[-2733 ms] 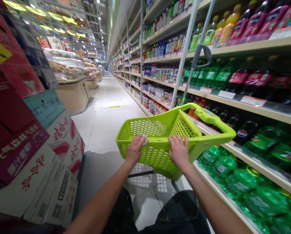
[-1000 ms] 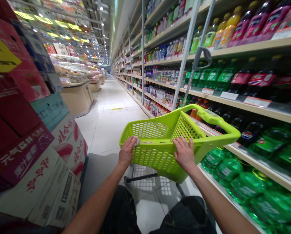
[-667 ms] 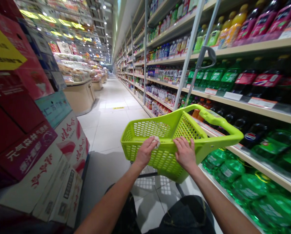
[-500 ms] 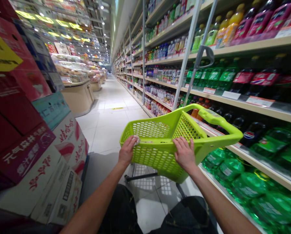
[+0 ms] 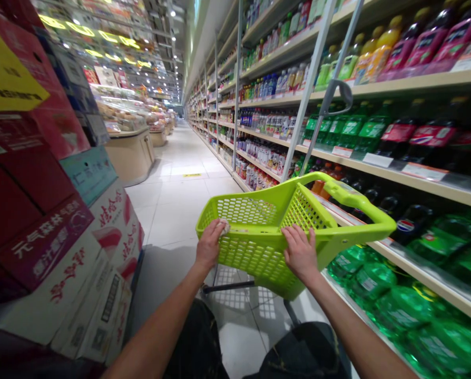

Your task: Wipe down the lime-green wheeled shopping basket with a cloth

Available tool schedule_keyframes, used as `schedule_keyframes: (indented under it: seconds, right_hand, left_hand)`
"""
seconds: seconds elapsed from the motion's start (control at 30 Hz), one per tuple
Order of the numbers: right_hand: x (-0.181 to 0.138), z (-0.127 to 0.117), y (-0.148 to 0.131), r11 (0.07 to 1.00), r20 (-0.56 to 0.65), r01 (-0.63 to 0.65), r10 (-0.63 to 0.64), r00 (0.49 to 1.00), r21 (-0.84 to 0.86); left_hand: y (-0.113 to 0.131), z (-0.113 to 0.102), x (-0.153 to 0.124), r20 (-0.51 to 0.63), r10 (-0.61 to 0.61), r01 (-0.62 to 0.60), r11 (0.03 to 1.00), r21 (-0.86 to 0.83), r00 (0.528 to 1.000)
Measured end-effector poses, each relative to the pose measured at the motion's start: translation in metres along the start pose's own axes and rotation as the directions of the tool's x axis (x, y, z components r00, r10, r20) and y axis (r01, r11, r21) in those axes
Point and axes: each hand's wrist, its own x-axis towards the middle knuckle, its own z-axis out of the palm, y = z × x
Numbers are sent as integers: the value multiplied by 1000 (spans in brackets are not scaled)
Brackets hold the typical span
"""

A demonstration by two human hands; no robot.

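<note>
A lime-green plastic shopping cart [image 5: 251, 252] with perforated basket walls stands side-on in front of me. My left hand [image 5: 209, 245] is at the left end of its near rim, fingers closed on a small crumpled whitish cloth or tissue [image 5: 224, 226] pressed against the plastic. My right hand [image 5: 300, 250] rests over the same rim farther right, its fingers hooked over the edge and the thumb up. The cart's looped handle [image 5: 362, 205] extends to the right, toward the shelves.
Tall shelves [image 5: 378, 158] of drink bottles run along the right, with large green bottles [image 5: 401, 300] at the bottom. Stacked drink cartons [image 5: 97, 247] rise close on my left. A tiled aisle [image 5: 184, 158] leads ahead past a round-ended display counter [image 5: 130, 155].
My left hand has slid slightly right along the rim with the cloth. My right hand keeps its place on the cart, and the whole view has shifted a little.
</note>
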Motion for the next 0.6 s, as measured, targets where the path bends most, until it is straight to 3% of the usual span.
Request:
schedule_keyframes:
  seconds: [0.07, 0.17, 0.23, 0.37, 0.47, 0.6]
  right_hand:
    - [0, 2, -3, 1000, -16, -23, 23, 1000, -4]
    - [2, 3, -5, 1000, -20, -12, 12, 1000, -14]
    - [1, 3, -3, 1000, -4, 21, -21, 1000, -21]
    - [-1, 1, 2, 999, 14, 45, -45, 999, -27]
    - [-3, 4, 2, 999, 2, 30, -30, 1000, -23]
    - [0, 8, 1, 999, 9, 29, -29, 1000, -14]
  left_hand:
    - [8, 2, -2, 3, 36, -36, 999, -5, 999]
    - [36, 16, 0, 57, 209, -205, 976, -73, 976]
    - [42, 19, 1, 76, 255, -248, 964, -92, 964]
    - [-1, 0, 1, 19, 72, -72, 997, -8, 997]
    - [-35, -17, 2, 3, -84, 83, 995, 57, 996]
    - [-38, -19, 2, 14, -137, 136, 989, 64, 990]
